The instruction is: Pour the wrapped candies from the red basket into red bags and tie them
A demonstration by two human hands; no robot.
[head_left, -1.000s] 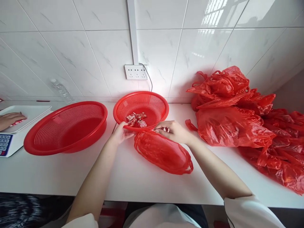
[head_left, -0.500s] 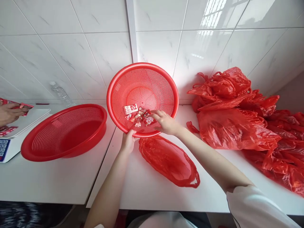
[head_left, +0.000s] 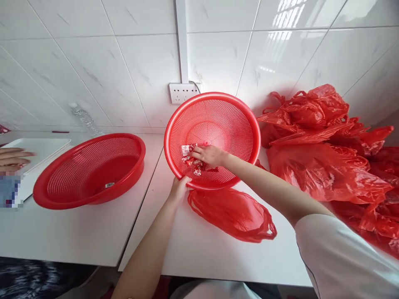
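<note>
To the right of the right hand (head_left: 209, 155), stuffed bags (head_left: 321, 166) are piled, seemingly finished. The basket (head_left: 237, 135) is tilted beneath it, pinched at the edge by the left hand (head_left: 180, 187). Nearer than both hands, an open bag (head_left: 232, 214) is laid, seemingly unfilled. Packets (head_left: 188, 150) are left under the curled right hand; whether any is gripped cannot be told.

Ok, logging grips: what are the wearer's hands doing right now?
Left hand: closed, holding the tilted red basket by its rim.
Right hand: inside it, at the packets; grasp cannot be told.
</note>
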